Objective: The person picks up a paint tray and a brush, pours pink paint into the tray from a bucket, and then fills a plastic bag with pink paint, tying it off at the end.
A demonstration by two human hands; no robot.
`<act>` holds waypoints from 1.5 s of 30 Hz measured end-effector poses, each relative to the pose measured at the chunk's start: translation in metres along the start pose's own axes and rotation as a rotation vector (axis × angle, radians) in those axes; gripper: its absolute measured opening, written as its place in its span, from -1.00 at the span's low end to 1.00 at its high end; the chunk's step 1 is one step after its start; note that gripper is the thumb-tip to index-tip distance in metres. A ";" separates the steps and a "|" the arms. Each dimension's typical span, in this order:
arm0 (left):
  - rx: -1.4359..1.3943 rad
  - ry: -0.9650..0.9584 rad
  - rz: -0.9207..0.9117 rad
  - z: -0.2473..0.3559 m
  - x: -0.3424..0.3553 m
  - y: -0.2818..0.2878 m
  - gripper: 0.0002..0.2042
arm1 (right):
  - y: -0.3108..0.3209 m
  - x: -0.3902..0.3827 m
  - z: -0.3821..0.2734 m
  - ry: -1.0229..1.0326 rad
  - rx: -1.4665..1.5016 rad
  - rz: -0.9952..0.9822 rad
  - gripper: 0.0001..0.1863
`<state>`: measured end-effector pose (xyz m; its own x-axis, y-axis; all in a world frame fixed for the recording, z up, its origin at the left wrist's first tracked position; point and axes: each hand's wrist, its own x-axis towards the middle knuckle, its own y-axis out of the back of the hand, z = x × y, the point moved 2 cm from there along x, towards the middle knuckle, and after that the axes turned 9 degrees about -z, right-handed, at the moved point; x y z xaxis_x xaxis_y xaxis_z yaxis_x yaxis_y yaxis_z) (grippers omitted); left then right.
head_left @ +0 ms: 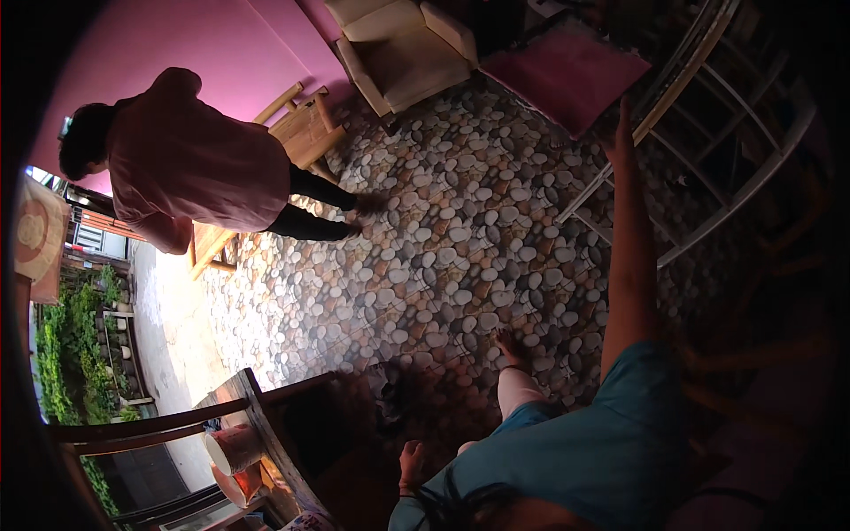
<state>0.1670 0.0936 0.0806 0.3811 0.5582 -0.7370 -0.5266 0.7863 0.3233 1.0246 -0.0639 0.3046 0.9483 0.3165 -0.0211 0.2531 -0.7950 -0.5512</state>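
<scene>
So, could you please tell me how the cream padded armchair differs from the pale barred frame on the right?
The cream padded armchair has a broad solid seat, while the pale barred frame is open, with thin rails and crossbars. The frame is beside the person's bare right hand; the armchair stands apart from that hand. Both are light-coloured.

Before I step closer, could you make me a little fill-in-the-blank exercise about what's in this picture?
1. The hand near the white frame is the ____ one.
2. The wall by the other person is ____.
3. The armchair stands near the picture's ____ edge.
4. Green plants show toward the picture's ____ edge.

Missing words: right; pink; top; left.
</scene>
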 end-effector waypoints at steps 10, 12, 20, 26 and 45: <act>-0.219 -0.381 -0.229 0.288 0.077 0.000 -0.66 | -0.033 -0.131 0.042 -0.135 -0.070 -0.078 -0.10; -0.238 -0.467 -0.348 0.359 0.086 0.011 -0.49 | -0.053 -0.174 0.039 -0.200 -0.052 -0.096 -0.07; -0.190 -0.491 -0.806 0.439 0.038 0.051 -0.13 | -0.076 -0.319 0.053 -0.308 -0.224 -0.435 -0.12; -0.358 -0.372 -0.558 0.270 -0.043 0.101 -0.36 | -0.145 -0.407 0.127 -0.523 -0.377 -1.036 0.00; -1.891 -0.342 1.233 -0.316 -0.455 -0.029 -0.50 | -0.367 -0.689 0.327 -1.336 -0.345 -1.390 -0.18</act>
<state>-0.2308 -0.2667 0.2191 -0.6158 0.5852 -0.5275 -0.3311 -0.7998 -0.5008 0.2156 0.1792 0.2485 -0.5963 0.7005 -0.3922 0.7502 0.3123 -0.5828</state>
